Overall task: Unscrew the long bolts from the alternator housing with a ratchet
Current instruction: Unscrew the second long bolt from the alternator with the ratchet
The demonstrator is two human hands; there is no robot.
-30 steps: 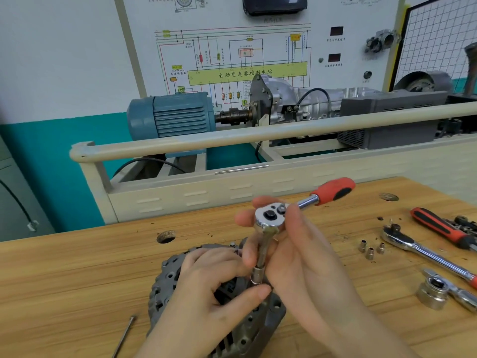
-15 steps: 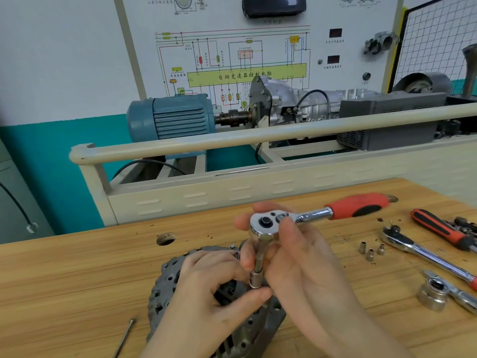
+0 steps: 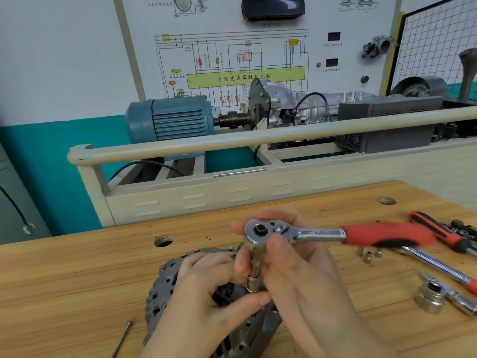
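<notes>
Near the front edge of the wooden workbench (image 3: 64, 293), the alternator housing (image 3: 165, 285) lies under the left hand (image 3: 206, 293), whose fingers are curled around the socket (image 3: 251, 284). Right hand (image 3: 296, 270) is closed around the ratchet (image 3: 296, 232) head; its red handle points toward the right edge. Spare ratchets (image 3: 438, 267) lie near that edge.

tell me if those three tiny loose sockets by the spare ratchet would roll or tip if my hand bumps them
Probably. The three small sockets stand upright, narrow and unsupported on the bench, so a nudge could topple them. Being round, they would likely roll.
</notes>
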